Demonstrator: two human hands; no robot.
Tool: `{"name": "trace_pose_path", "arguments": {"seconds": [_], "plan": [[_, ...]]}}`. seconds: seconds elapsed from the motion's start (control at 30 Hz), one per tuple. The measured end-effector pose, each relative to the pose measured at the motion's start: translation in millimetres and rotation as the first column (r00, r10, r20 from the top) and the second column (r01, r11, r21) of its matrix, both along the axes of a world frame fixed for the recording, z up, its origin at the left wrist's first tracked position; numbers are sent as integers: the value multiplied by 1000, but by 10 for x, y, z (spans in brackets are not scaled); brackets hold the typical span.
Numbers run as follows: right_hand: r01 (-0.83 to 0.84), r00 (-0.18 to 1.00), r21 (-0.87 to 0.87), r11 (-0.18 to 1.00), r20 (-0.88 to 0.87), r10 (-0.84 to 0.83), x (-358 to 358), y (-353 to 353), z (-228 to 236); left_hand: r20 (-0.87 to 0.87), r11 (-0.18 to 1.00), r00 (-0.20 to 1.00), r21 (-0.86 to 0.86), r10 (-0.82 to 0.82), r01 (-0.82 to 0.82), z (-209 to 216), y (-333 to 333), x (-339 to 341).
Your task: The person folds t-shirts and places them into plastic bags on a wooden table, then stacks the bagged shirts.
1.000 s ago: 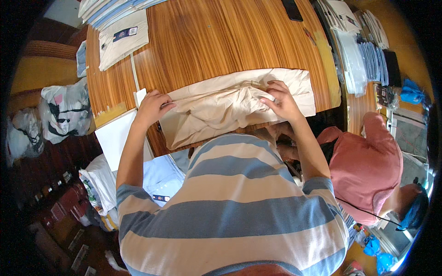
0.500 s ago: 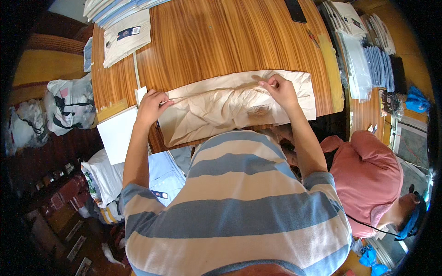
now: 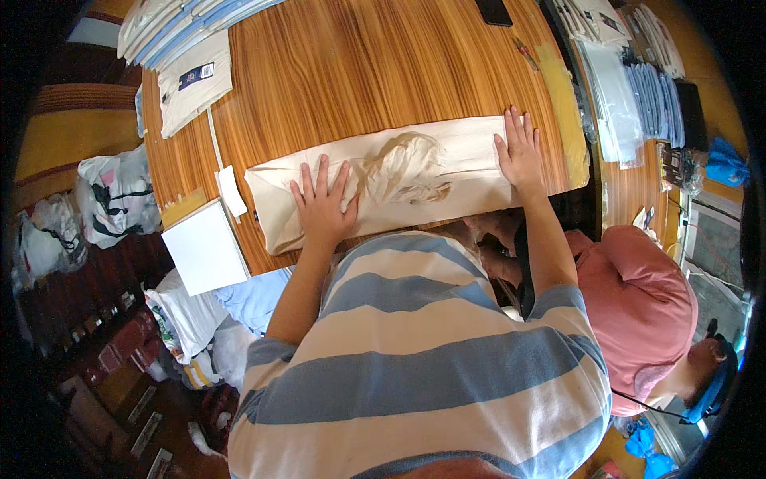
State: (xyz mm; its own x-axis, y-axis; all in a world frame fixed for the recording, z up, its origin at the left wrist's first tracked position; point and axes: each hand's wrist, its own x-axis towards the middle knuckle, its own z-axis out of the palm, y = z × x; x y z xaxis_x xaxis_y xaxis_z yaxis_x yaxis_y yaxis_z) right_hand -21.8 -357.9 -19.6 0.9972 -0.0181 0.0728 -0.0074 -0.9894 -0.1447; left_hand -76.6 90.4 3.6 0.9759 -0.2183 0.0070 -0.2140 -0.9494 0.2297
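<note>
A cream garment (image 3: 471, 152) lies along the table's near edge, folded into a long strip with a crumpled bunch of cloth in its middle. Flat on its left part rests my left hand (image 3: 325, 206), fingers spread and palm down. My right hand (image 3: 522, 158) presses on the strip's right end, its fingers straight and pointing away from me. Neither hand grips anything. The cloth's underside is hidden.
A tagged, folded cream shirt (image 3: 195, 94) lies at the far left beside a stack of folded garments (image 3: 187, 32). White sheets (image 3: 206, 247) overhang the left edge. Thread snips (image 3: 525, 53) and a black phone (image 3: 495, 11) lie far right. A person in pink (image 3: 638, 303) is at right.
My hands have let go of the cloth's far edge and now lie flat on it. The left moved right, the right moved outward. The strip looks smoother toward both ends.
</note>
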Motion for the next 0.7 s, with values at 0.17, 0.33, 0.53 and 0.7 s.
{"name": "trace_pose_path", "arguments": {"seconds": [0.17, 0.33, 0.53, 0.7], "plan": [[122, 992, -3, 992, 9, -122, -125, -65, -42, 19, 987, 988, 30, -156, 155, -11, 10, 649], [156, 988, 74, 985, -2, -156, -402, -96, 0, 68, 842, 858, 248, -509, 479, -105, -67, 2142], [51, 999, 65, 997, -17, -50, -686, -240, 238, 301, 895, 844, 195, -445, 402, 196, -610, 2721], [-81, 996, 168, 982, 41, 75, -684, -368, 449, 89, 835, 903, -351, -421, 424, 96, -1586, 1113]]}}
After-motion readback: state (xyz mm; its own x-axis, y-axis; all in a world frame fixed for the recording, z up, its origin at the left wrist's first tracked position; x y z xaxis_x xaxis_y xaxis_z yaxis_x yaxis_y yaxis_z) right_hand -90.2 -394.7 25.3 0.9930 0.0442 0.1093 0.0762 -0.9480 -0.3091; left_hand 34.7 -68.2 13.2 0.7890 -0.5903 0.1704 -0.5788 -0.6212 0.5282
